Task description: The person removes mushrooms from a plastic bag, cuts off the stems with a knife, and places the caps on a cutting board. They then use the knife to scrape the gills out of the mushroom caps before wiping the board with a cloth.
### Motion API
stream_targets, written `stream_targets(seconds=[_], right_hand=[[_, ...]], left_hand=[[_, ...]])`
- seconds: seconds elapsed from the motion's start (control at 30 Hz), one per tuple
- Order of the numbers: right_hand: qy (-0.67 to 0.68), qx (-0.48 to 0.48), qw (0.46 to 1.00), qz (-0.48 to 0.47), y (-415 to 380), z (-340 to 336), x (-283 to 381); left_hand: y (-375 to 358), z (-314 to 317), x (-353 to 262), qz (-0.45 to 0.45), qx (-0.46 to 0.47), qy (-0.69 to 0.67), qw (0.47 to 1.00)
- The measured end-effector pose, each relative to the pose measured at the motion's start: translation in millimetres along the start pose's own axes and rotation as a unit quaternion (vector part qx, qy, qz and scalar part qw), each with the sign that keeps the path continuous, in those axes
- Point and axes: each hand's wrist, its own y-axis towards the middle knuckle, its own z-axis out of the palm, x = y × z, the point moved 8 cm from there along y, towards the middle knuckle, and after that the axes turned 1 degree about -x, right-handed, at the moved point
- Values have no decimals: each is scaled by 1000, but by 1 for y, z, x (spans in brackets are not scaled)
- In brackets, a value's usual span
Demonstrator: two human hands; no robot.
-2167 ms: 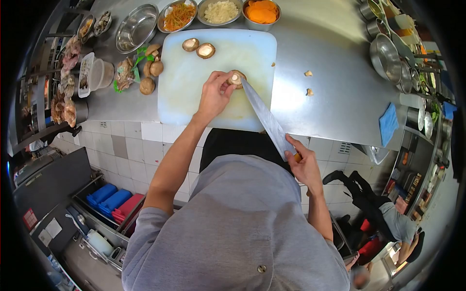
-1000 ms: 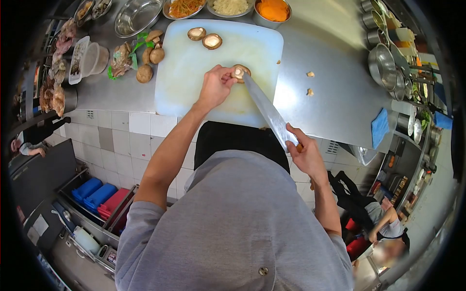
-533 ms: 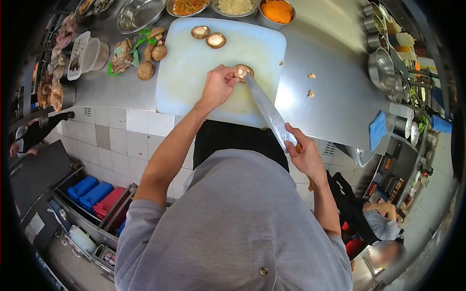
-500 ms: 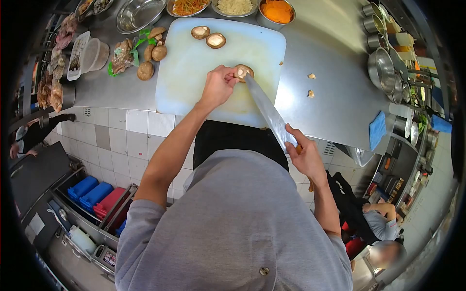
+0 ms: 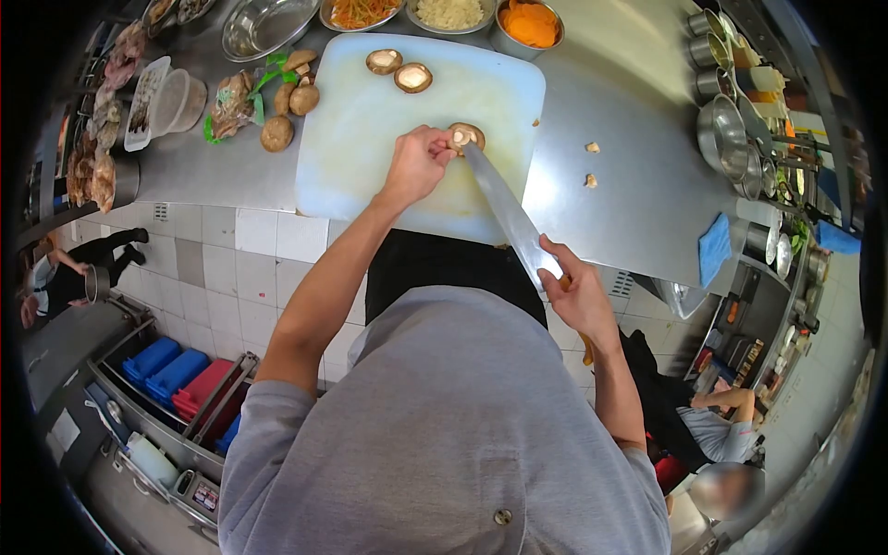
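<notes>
My left hand pinches the edge of a brown mushroom that lies gills up on the white cutting board. A long kitchen knife is in my right hand, fingers wrapped about its handle. The blade's tip touches the mushroom near its pale stem. Two more mushrooms, one beside the other, lie underside up at the board's top, their pale centres showing. Two small stem pieces rest on the steel counter to the right.
Whole mushrooms and a bagged bunch lie left of the board. Behind it stand bowls of shredded vegetables, chopped pale food and orange slices. A blue cloth lies at right. Other people stand at far left and lower right.
My hands, the knife and the mushroom keep nearly the same places. At far left, a person has moved further into view, with a pot now showing by their hand.
</notes>
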Motion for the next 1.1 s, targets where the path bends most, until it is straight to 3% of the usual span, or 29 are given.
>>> stream_targets(seconds=[0.3,0.5,0.7,0.9,1.0,1.1], right_hand=[[53,0,998,-26,12,9,-21],[107,24,994,10,11,7,-19],[60,10,998,-24,14,2,-28],[49,13,999,-19,11,-8,-17],[26,25,999,2,12,-11,-19],[19,20,1000,-10,12,-17,-11]], left_hand=[[3,1,3,1,23,-13,1000],[8,-1,9,-31,57,-45,997],[24,-2,-17,-50,82,124,988],[9,5,-49,167,83,161,969],[16,5,-49,222,99,198,950],[26,4,-37,151,118,168,967]])
